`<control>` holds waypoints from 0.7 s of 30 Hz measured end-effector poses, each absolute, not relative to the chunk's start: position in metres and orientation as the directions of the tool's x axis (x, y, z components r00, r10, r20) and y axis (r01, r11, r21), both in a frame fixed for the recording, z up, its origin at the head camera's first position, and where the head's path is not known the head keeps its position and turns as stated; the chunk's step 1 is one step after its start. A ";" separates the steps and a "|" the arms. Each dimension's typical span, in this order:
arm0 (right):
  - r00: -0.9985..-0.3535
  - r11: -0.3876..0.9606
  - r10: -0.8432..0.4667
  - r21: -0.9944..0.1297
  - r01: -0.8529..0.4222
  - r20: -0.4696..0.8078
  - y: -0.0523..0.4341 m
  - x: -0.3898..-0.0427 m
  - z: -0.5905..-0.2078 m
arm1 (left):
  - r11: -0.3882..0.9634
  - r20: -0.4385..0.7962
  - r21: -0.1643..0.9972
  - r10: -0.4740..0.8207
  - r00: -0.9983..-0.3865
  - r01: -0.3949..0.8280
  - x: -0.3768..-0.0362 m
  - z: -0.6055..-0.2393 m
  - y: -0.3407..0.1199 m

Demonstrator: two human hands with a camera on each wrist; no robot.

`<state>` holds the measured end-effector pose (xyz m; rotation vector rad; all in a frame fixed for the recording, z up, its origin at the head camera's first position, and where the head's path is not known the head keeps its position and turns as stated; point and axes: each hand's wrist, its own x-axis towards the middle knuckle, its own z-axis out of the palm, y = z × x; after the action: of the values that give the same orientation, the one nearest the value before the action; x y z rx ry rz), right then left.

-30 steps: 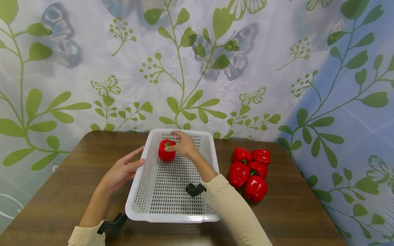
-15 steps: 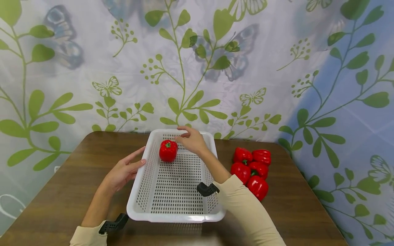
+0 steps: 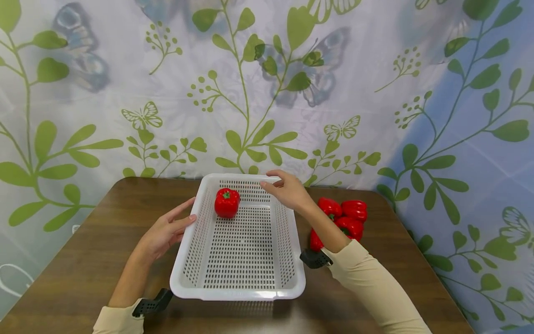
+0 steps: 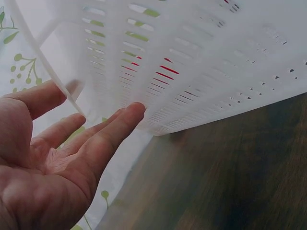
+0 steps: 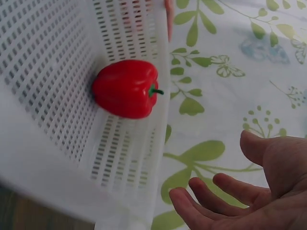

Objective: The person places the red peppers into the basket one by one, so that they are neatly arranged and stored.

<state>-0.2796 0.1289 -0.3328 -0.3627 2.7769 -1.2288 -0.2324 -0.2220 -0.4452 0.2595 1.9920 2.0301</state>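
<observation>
Nearest you, both forearms in cream sleeves come up from the bottom edge, each w/ a black wrist camera mount. Between them a white perforated basket (image 3: pixel 238 253) sits on the dark wood table (image 3: pixel 83 260).

Your left hand (image 3: pixel 164 230) lies open, palm turned toward the basket's left wall, fingers (image 4: pixel 108 136) straight and slightly apart; fingertips touch or nearly touch that wall, holding nothing.

Just beyond and right of those fingertips, inside the basket's far left corner, one red bell pepper (image 3: pixel 227 202) stands upright, green stem up, close to the back wall.

Your right hand (image 3: pixel 288 190) hovers over the basket's far right corner, fingers (image 5: pixel 204 201) loosely curved and spread, empty; can't tell if it touches the rim. The pepper is left of these fingers, apart from them.

Right of your right forearm, outside the basket, a cluster of red peppers (image 3: pixel 348 218) lies on the table, partly hidden by the arm.

Farthest back hangs a leaf-and-butterfly print cloth (image 3: pixel 267 93).
</observation>
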 end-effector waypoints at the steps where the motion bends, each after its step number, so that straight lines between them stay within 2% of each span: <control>1: -0.969 0.657 -0.245 -0.731 -0.186 0.026 0.133 -0.279 -0.333 | -0.009 -0.070 0.997 0.326 -0.943 -0.077 -0.233 -0.445 -0.222; 12: -0.975 0.693 -0.212 -0.694 -0.197 0.064 0.176 -0.267 -0.335 | -0.005 -0.062 0.998 0.334 -0.940 -0.067 -0.230 -0.444 -0.223; 21: -0.976 0.674 -0.145 -0.706 -0.218 0.162 0.207 -0.258 -0.342 | -0.013 -0.051 0.998 0.346 -0.937 -0.059 -0.231 -0.446 -0.223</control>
<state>-0.2577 0.2066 -0.3423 -0.3215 2.9581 -1.2671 -0.2311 -0.2230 -0.4457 0.3005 1.9827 2.0295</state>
